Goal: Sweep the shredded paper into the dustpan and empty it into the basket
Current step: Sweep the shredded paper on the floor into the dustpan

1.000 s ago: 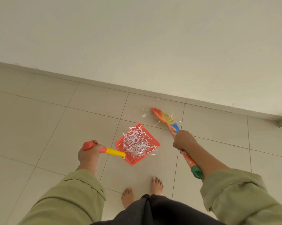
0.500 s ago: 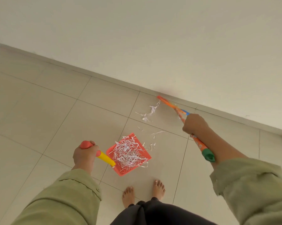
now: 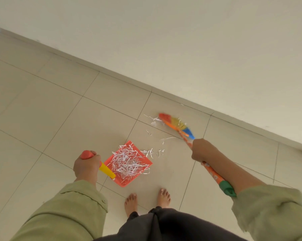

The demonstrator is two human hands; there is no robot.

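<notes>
An orange-red dustpan (image 3: 139, 178) lies on the tiled floor, heaped with white shredded paper (image 3: 127, 162). My left hand (image 3: 86, 165) grips its yellow and red handle (image 3: 107, 170). My right hand (image 3: 201, 150) grips the orange shaft of a small broom (image 3: 177, 123) whose multicoloured bristles touch the floor beyond the pan. Loose paper strips (image 3: 153, 119) lie by the broom head, and more strips (image 3: 152, 152) sit just off the pan's far right edge. No basket is in view.
A pale wall (image 3: 181, 49) with a skirting edge runs diagonally just behind the broom. My bare feet (image 3: 146, 200) stand right behind the dustpan. Beige floor tiles (image 3: 42, 119) stretch out to the left.
The broom head has come back from the wall edge toward the pan, dragging strips along. The dustpan and my left hand stay in place on the floor.
</notes>
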